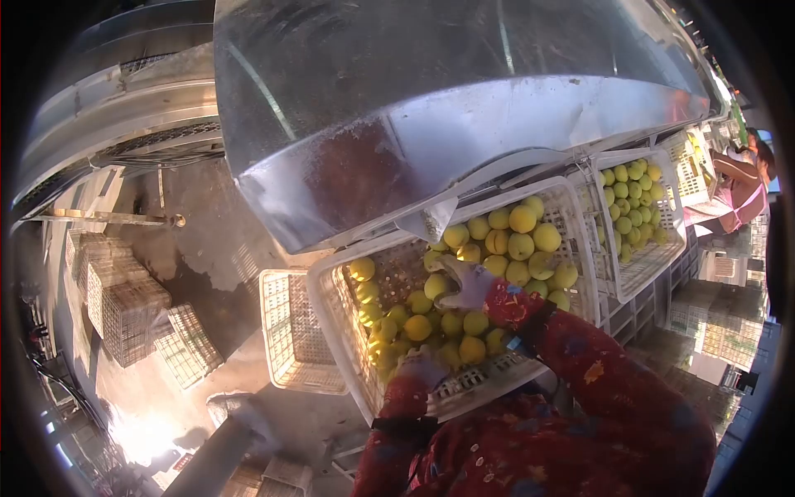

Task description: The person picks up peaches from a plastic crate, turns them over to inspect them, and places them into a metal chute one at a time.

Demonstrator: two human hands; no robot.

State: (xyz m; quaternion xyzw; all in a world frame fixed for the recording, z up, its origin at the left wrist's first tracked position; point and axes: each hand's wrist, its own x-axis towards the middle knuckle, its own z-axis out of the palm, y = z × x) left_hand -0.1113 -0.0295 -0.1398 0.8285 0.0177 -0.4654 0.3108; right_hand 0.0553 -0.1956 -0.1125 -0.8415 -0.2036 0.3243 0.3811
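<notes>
A white plastic crate (338, 331) in front of me holds many round yellow-green fruits (472, 349), smooth and peach-like. My right hand (469, 284), in a pale glove, reaches over the middle of the crate. Its thumb and fingers curve around one greenish fruit (436, 287) at the heap's edge. Lower down, at the crate's near side, my left hand (421, 367) rests among the fruits, also pale-gloved. Its fingertips are blurred and partly hidden, so its grip does not show. Part of the perforated crate floor is visible left of my right hand.
A metal chute (464, 124) overhangs the crate's far side. To the right stands another crate of fruit (633, 199), with a person (737, 186) beyond it. An upright-walled white crate (294, 331) sits at left, and stacked crates (124, 306) stand farther left.
</notes>
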